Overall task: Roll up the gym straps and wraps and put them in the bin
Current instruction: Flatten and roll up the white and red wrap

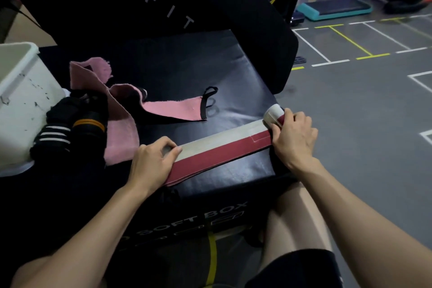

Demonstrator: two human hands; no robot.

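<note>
A red and white wrap (pixel 219 147) lies stretched flat across the black soft box (pixel 210 65). Its far end is curled into a small roll (pixel 274 112), and my right hand (pixel 293 135) grips that roll at the box's right edge. My left hand (pixel 153 163) pinches the wrap's near end between thumb and fingers. Two pink wraps (pixel 121 110) with black thumb loops lie loose behind it. Dark wraps (pixel 72 124) with white and orange stripes are piled beside the white bin (pixel 21 91) at the left.
A large black pad (pixel 163 2) marked FIT leans up behind the box. To the right is grey gym floor (pixel 362 100) with white and yellow lines, a teal step platform (pixel 336 9) and machines beyond. My bare knee (pixel 297 213) is below the box's front edge.
</note>
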